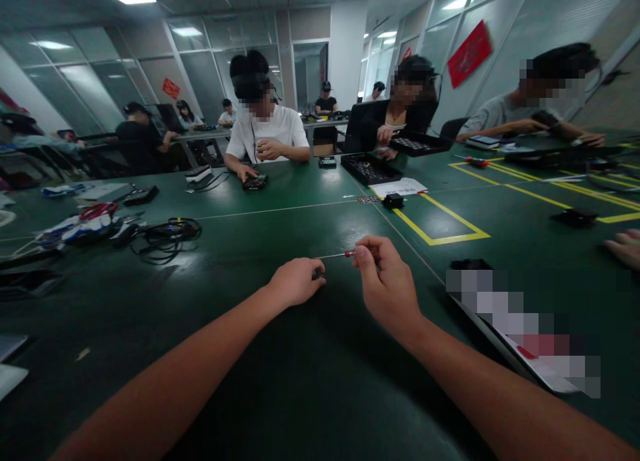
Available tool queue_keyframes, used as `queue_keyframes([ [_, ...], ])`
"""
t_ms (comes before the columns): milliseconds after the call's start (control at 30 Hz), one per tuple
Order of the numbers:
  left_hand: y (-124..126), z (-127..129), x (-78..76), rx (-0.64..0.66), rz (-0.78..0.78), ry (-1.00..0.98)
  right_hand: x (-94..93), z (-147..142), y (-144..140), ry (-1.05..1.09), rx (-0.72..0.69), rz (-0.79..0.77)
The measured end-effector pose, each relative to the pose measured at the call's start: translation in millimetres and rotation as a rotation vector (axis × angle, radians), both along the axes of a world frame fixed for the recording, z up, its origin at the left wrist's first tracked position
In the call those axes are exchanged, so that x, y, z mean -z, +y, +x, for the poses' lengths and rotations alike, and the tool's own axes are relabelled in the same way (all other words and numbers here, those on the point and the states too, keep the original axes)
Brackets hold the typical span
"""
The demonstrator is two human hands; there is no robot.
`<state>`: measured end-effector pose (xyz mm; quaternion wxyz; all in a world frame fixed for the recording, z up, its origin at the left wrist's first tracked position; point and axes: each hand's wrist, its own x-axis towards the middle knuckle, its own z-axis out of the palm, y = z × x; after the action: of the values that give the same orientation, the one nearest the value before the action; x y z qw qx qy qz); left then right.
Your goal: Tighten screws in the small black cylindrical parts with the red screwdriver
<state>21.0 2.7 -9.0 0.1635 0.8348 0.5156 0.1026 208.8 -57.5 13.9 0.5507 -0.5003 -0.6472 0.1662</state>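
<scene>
My right hand [387, 284] is closed around the handle of a screwdriver [349, 254], whose thin metal shaft points left. The shaft's far end reaches my left hand [296, 281], which rests low over the green tabletop [280, 368]. Between the left thumb and fingers is a small dark object [317, 274], mostly hidden, so its kind does not show. Whether the screwdriver's tip touches that object cannot be made out.
A tangle of black cable [167, 238] and other leads lie to the left. On the right is a tray with a blurred sheet [505, 314]. Ahead are a small black block [393, 201], a black parts tray [370, 168] and yellow tape [455, 239]. Co-workers sit across the table; another person's hand [625, 246] shows at right.
</scene>
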Motion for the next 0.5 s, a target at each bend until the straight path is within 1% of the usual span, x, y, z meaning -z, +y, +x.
queue_keyframes([
  [133,5.7,-3.3,-5.4,0.057,-0.025,-0.002,0.9,0.9,0.2,0.007,-0.003,-0.007],
  [233,7.7,-20.2,-12.0,0.026,-0.121,-0.093,1.5,1.1,0.1,0.022,-0.018,-0.024],
  [300,8.1,-38.9,-17.3,-0.05,-0.239,-0.182,1.5,0.7,-0.4,0.026,-0.034,-0.032],
  [367,7.7,-63.1,-22.9,-0.162,-0.337,-0.295,1.4,-0.1,-1.0,0.028,-0.045,-0.034],
  [433,6.0,-91.8,-28.8,-0.304,-0.379,-0.445,1.6,-0.7,-1.2,0.033,-0.054,-0.035],
  [500,1.8,-122.8,-35.2,-0.462,-0.373,-0.645,2.2,-1.0,-1.0,0.035,-0.058,-0.035],
])
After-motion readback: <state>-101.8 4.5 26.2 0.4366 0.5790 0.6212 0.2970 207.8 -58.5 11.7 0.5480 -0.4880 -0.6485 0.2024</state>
